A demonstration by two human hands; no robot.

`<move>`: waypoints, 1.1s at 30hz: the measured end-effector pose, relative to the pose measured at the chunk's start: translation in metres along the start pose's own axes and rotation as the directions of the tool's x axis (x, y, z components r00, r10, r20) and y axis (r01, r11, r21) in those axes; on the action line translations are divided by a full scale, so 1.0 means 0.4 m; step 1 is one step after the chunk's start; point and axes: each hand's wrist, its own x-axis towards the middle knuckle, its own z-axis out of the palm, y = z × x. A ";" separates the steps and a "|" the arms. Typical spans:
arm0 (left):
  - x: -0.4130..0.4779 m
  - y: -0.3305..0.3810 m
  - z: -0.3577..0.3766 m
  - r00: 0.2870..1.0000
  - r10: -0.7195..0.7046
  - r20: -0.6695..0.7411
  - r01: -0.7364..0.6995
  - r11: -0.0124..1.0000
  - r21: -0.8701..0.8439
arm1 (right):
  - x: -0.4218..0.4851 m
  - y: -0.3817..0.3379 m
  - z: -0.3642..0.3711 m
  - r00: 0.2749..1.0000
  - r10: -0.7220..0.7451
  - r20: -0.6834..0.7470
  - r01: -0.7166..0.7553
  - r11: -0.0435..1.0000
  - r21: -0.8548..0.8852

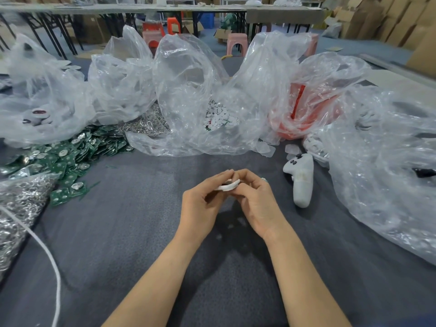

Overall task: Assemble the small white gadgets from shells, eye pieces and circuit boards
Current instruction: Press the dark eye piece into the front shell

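Both my hands meet over the middle of the grey table (141, 244). My left hand (200, 204) and my right hand (257, 201) pinch a small white shell (227, 185) between their fingertips; most of it is hidden by the fingers. A heap of green circuit boards (68, 156) lies at the left. Small white pieces (219, 116) fill a clear bag at the centre back. More shells with dark eye pieces (39, 114) show through a bag at the far left.
Crumpled clear plastic bags (184, 90) line the back, and a big one (389, 161) covers the right side. A white handheld controller (302, 178) lies right of my hands. Silver metal rings (18, 208) pile at the left edge beside a white cord (44, 251).
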 end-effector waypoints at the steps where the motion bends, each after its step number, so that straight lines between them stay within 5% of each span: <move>1: 0.001 -0.001 -0.001 0.999 0.030 -0.012 -0.029 0.999 0.045 | 0.001 -0.001 0.000 1.000 -0.009 -0.009 0.009 1.000 -0.013; 6: 0.004 -0.007 -0.009 0.981 0.183 -0.065 -0.158 0.948 0.277 | 0.004 -0.002 -0.005 0.998 0.044 -0.054 -0.038 0.993 0.107; 10: 0.000 -0.002 -0.006 0.966 0.257 -0.020 -0.229 0.893 0.387 | 0.000 0.003 -0.010 0.995 0.056 -0.084 -0.054 0.998 0.031; 19: 0.007 0.003 -0.003 0.958 0.288 -0.001 -0.264 0.880 0.395 | -0.007 -0.005 -0.006 0.992 0.104 -0.076 -0.100 0.993 0.060; 22: 0.002 0.015 -0.003 0.982 0.191 0.010 -0.186 0.942 0.279 | -0.006 -0.004 -0.008 0.988 0.109 -0.109 -0.103 0.993 0.061; 26: 0.006 0.020 -0.013 0.987 -0.162 -0.006 0.161 0.982 -0.101 | -0.003 -0.004 -0.012 0.985 0.077 -0.151 -0.082 0.996 -0.028; 28: 0.012 0.016 -0.014 0.967 -0.256 0.002 0.254 0.961 -0.113 | -0.004 -0.002 -0.010 0.990 0.056 -0.132 -0.064 0.996 -0.058; 33: 0.012 0.015 -0.010 0.971 -0.236 0.031 0.237 0.970 -0.051 | -0.005 -0.001 -0.013 0.993 0.039 -0.109 -0.050 0.993 -0.102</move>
